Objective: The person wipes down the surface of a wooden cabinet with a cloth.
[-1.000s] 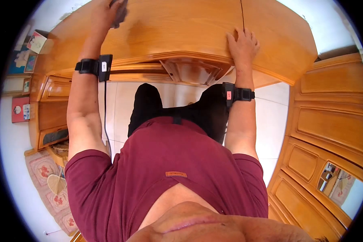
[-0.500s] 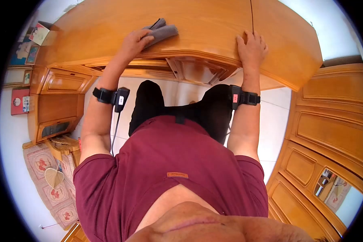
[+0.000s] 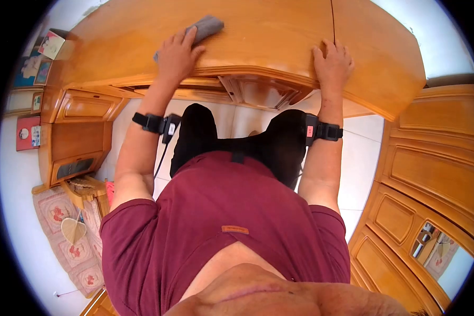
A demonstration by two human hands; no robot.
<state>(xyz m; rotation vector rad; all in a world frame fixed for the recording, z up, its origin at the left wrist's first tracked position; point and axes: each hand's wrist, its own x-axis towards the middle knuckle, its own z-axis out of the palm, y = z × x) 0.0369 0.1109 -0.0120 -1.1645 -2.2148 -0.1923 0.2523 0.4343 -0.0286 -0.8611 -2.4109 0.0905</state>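
A rolled or folded grey cloth point(image 3: 208, 26) lies slantwise on the wooden desktop point(image 3: 268, 37). My left hand point(image 3: 177, 57) is on top of it, pressing it against the wood; a corner of cloth shows at the hand's left side, and the middle is hidden under the palm and fingers. My right hand point(image 3: 334, 64) rests on the desktop near its front edge, fingers apart and slightly bent, holding nothing. A thin dark seam or cord point(image 3: 333, 21) runs down the desktop to its fingertips.
Below the desk edge is a carved wooden cabinet door point(image 3: 260, 90). Wooden cabinets point(image 3: 432, 152) line the right side. Framed pictures point(image 3: 41, 71) stand at the far left, above a patterned seat cover point(image 3: 52, 210) with a fan point(image 3: 73, 230). Black devices are strapped to both forearms.
My left hand has turned and shifted over the cloth, its fingers now lying across it; the cloth has moved slightly left and away from me. The right hand stays nearly in place.
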